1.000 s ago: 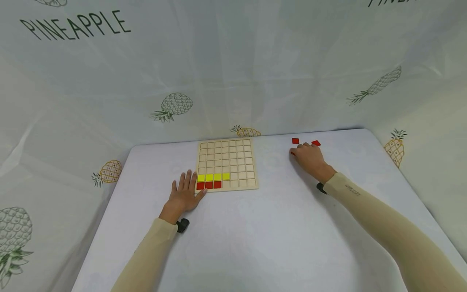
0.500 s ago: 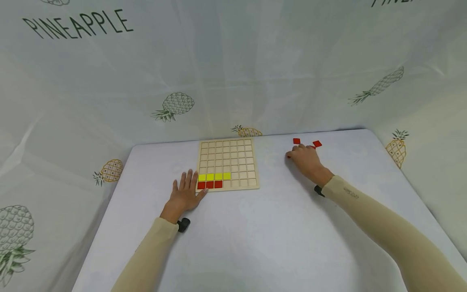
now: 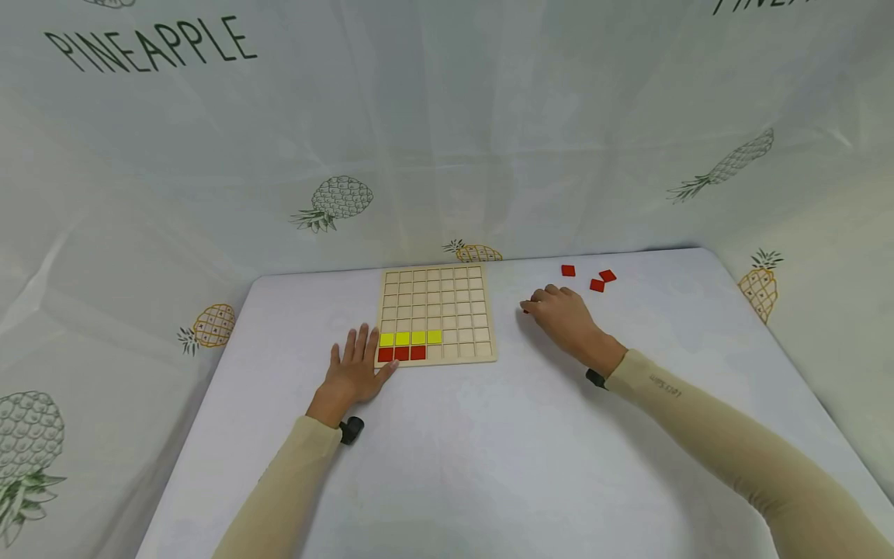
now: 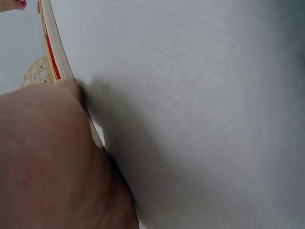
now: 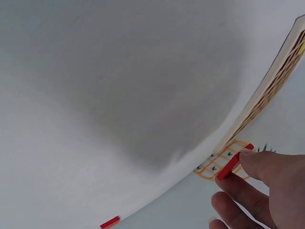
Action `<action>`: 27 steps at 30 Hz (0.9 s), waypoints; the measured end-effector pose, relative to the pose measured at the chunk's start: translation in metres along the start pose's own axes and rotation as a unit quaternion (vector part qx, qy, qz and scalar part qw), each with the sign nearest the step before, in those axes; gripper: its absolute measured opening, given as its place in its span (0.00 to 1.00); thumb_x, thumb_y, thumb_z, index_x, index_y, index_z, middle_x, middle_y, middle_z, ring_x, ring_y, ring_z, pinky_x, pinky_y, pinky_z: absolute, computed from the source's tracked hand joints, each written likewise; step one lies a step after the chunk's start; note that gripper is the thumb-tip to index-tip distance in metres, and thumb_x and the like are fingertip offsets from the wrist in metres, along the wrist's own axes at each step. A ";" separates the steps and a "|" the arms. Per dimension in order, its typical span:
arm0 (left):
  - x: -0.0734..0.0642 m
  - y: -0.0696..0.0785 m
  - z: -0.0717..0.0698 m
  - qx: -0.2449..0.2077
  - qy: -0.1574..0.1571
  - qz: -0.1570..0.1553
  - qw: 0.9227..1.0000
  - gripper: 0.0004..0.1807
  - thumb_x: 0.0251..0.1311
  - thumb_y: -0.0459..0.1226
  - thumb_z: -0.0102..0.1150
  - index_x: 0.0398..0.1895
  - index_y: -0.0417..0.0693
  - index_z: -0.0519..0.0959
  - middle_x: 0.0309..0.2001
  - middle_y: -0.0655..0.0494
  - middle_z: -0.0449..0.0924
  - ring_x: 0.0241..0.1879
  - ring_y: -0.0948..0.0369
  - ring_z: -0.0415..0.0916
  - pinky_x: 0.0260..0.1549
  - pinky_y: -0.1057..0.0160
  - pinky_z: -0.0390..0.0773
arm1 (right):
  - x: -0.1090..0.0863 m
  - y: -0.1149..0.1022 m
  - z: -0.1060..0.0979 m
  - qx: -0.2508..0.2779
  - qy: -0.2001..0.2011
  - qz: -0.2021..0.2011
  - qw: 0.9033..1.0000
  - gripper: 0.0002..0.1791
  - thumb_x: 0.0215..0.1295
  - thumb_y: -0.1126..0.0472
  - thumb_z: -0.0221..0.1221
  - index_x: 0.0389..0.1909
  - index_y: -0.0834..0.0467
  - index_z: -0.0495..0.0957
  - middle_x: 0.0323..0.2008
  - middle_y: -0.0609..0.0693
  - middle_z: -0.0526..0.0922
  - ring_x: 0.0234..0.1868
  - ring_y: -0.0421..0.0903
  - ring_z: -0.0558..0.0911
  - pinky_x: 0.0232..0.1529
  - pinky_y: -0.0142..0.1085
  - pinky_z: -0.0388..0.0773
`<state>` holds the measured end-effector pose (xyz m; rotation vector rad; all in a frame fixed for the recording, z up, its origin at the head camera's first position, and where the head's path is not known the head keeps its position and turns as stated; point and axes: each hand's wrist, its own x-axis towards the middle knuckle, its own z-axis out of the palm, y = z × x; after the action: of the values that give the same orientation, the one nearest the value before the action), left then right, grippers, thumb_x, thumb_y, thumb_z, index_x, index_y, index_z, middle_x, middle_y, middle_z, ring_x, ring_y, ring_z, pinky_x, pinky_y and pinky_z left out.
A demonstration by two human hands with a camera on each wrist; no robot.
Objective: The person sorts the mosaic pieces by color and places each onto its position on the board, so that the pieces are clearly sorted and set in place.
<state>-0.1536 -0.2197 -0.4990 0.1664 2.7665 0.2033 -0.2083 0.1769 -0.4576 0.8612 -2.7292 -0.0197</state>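
My right hand [image 3: 564,320] pinches a small red square tile [image 5: 233,163] between thumb and index finger, above the table to the right of a wooden grid board [image 3: 454,299]. In the head view only a sliver of that tile shows. Flat on the table, my left hand [image 3: 351,378] lies with fingers spread against the board's left side, its thumb at the near-left corner. Three red tiles [image 3: 401,354] fill the left end of the board's nearest row. Just behind them sits a row of several yellow tiles [image 3: 418,338].
Three loose red tiles [image 3: 597,286] lie at the table's back right, beyond my right hand. A white table [image 3: 461,458] extends toward me. Behind it and at the sides hangs a pineapple-print curtain [image 3: 580,171].
My right hand has moved left and slightly nearer with its red tile, uncovering a third loose tile behind it. My left hand stays in place.
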 end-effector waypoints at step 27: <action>-0.001 0.002 -0.001 0.000 0.010 0.002 1.000 0.50 0.80 0.61 0.41 0.86 0.37 0.36 0.86 0.36 0.28 0.84 0.38 0.27 0.78 0.31 0.33 | 0.006 -0.071 0.002 0.049 0.048 -0.115 0.991 0.19 0.61 0.68 0.74 0.52 0.51 0.91 0.46 0.48 0.90 0.49 0.49 0.87 0.50 0.44 0.85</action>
<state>-0.1524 -0.2184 -0.4977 0.1698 2.7860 0.2073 -0.1742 0.1151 -0.4649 1.1690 -2.5451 0.1070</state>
